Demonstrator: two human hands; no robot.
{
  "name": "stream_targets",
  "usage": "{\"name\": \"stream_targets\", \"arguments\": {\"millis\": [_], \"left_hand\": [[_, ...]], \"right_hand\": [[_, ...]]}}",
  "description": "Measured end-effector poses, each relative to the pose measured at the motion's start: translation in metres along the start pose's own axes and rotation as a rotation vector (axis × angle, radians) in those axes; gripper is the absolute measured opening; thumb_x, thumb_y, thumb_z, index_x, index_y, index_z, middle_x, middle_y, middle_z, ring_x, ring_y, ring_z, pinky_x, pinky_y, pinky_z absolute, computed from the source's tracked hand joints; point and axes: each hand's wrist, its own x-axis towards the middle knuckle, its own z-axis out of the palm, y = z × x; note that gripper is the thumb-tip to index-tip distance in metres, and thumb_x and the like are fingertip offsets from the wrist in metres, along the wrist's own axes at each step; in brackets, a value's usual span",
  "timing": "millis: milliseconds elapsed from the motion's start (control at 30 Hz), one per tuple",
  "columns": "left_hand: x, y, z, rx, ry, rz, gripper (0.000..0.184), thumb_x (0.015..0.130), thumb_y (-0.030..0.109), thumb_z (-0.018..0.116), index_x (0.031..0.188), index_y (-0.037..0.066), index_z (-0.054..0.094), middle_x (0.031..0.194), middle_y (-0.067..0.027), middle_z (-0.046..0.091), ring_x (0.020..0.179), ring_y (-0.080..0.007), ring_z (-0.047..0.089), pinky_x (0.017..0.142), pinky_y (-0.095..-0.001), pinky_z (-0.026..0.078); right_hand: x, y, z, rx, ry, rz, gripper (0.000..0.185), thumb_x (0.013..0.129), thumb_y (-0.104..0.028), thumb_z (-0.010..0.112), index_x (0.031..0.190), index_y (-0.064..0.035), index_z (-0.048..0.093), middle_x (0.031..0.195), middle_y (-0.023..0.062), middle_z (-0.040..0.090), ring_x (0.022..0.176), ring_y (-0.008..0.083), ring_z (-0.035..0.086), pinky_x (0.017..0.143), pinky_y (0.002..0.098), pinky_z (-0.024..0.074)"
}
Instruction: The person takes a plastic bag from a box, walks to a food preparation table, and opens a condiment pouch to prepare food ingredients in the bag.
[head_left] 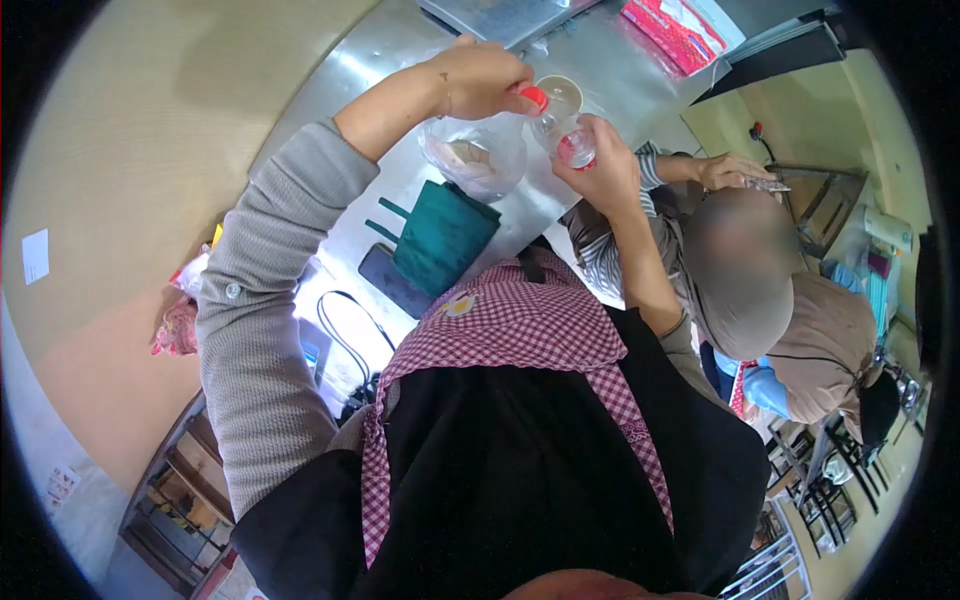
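My left hand (pixel 485 82) pinches a red bottle cap (pixel 535 97) at the top of a clear plastic bottle (pixel 550 126). My right hand (pixel 608 168) is wrapped around the lower part of this bottle, where some red printing shows. The bottle is tilted, and I cannot tell whether the cap is still screwed on. Just behind it stands a pale cup (pixel 562 90). Below my left hand, a clear plastic bag (pixel 470 160) with something pale inside rests on the metal table (pixel 400 150).
Nearer my body lie a green fabric pouch (pixel 445 235) and a dark phone (pixel 395 280). A red tissue pack (pixel 680 35) is at the far right, a metal-and-glass case (pixel 500 18) at the back. Another person (pixel 725 270) sits close on my right.
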Motion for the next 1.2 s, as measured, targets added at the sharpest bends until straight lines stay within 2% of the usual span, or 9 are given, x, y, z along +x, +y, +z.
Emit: {"name": "stream_targets", "arguments": {"millis": [67, 133, 333, 733, 833, 967, 1000, 1067, 1200], "left_hand": [[-0.005, 0.001, 0.002, 0.062, 0.085, 0.051, 0.025, 0.086, 0.035, 0.061, 0.096, 0.012, 0.063, 0.088, -0.0024, 0.063, 0.091, -0.0206, 0.055, 0.083, -0.036, 0.035], [-0.009, -0.002, 0.009, 0.228, 0.419, 0.261, 0.022, 0.082, 0.023, 0.064, 0.102, 0.013, 0.061, 0.092, -0.0013, 0.061, 0.092, -0.0198, 0.053, 0.08, -0.0342, 0.035], [-0.035, 0.014, -0.018, 0.209, 0.518, 0.475, 0.032, 0.075, 0.01, 0.066, 0.106, 0.01, 0.06, 0.099, -0.0002, 0.06, 0.085, -0.0184, 0.052, 0.073, -0.0327, 0.034], [-0.081, 0.037, -0.056, 0.398, 0.499, 0.493, 0.048, 0.069, 0.011, 0.067, 0.117, 0.009, 0.06, 0.106, -0.0001, 0.06, 0.089, -0.0184, 0.054, 0.077, -0.0321, 0.036], [-0.106, 0.035, -0.064, 0.253, 0.575, 0.188, 0.058, 0.069, 0.007, 0.066, 0.126, 0.01, 0.054, 0.113, -0.0054, 0.058, 0.101, -0.023, 0.053, 0.085, -0.0349, 0.036], [-0.167, 0.018, -0.053, 0.146, 0.683, -0.122, 0.073, 0.059, -0.004, 0.049, 0.13, 0.012, 0.051, 0.125, -0.0168, 0.047, 0.115, -0.0346, 0.045, 0.099, -0.0404, 0.033], [-0.184, 0.013, -0.045, 0.104, 0.707, -0.177, 0.074, 0.058, -0.005, 0.046, 0.13, 0.01, 0.05, 0.126, -0.018, 0.046, 0.117, -0.0364, 0.042, 0.103, -0.0419, 0.03], [-0.215, 0.003, -0.022, 0.026, 0.739, -0.302, 0.075, 0.057, -0.007, 0.043, 0.131, 0.007, 0.048, 0.127, -0.0195, 0.043, 0.121, -0.0382, 0.039, 0.107, -0.0439, 0.028], [-0.27, 0.004, 0.021, -0.08, 0.816, -0.581, 0.074, 0.059, -0.008, 0.041, 0.132, 0.004, 0.045, 0.128, -0.0195, 0.041, 0.123, -0.0375, 0.039, 0.107, -0.0442, 0.028]], "right_hand": [[0.001, -0.002, -0.003, 0.039, 0.006, 0.002, 0.058, 0.062, -0.026, 0.078, 0.11, -0.0031, 0.054, 0.106, 0.0169, 0.062, 0.09, 0.0331, 0.064, 0.077, 0.0382, 0.0506], [0.002, -0.001, -0.008, 0.291, -0.174, 0.033, 0.058, 0.063, -0.025, 0.079, 0.11, -0.0019, 0.055, 0.104, 0.0135, 0.062, 0.091, 0.0263, 0.064, 0.078, 0.0348, 0.0498], [0.0, 0.002, -0.021, 0.749, -0.425, -0.038, 0.056, 0.064, -0.018, 0.079, 0.112, -0.0011, 0.055, 0.099, 0.0078, 0.062, 0.091, 0.0152, 0.06, 0.081, 0.0312, 0.0479], [0.013, -0.015, -0.036, 1.219, -0.976, -0.114, 0.067, 0.058, -0.024, 0.083, 0.114, -0.0001, 0.054, 0.105, 0.0057, 0.058, 0.096, 0.0158, 0.055, 0.086, 0.0299, 0.0438], [0.025, -0.005, -0.046, 1.175, -0.754, -0.275, 0.053, 0.063, -0.016, 0.078, 0.109, -0.0022, 0.055, 0.1, 0.0041, 0.058, 0.094, 0.0148, 0.055, 0.083, 0.0298, 0.0451], [0.053, 0.033, -0.055, 1.109, -0.169, 0.004, 0.053, 0.07, -0.004, 0.076, 0.117, -0.0036, 0.052, 0.1, 0.0052, 0.06, 0.087, 0.0152, 0.06, 0.073, 0.0293, 0.05], [0.065, 0.041, -0.058, 1.109, -0.168, 0.003, 0.053, 0.07, -0.004, 0.076, 0.117, -0.0036, 0.052, 0.1, 0.0052, 0.06, 0.087, 0.0152, 0.06, 0.073, 0.0293, 0.05], [0.094, 0.058, -0.063, 0.926, 0.209, 0.182, 0.055, 0.069, -0.009, 0.079, 0.116, -0.0037, 0.05, 0.099, 0.0064, 0.061, 0.087, 0.0159, 0.06, 0.075, 0.03, 0.0501], [0.16, 0.127, -0.037, 0.778, 0.512, 0.131, 0.054, 0.067, -0.011, 0.081, 0.111, -0.0028, 0.051, 0.098, 0.0069, 0.061, 0.087, 0.0164, 0.06, 0.075, 0.0311, 0.05]]}}
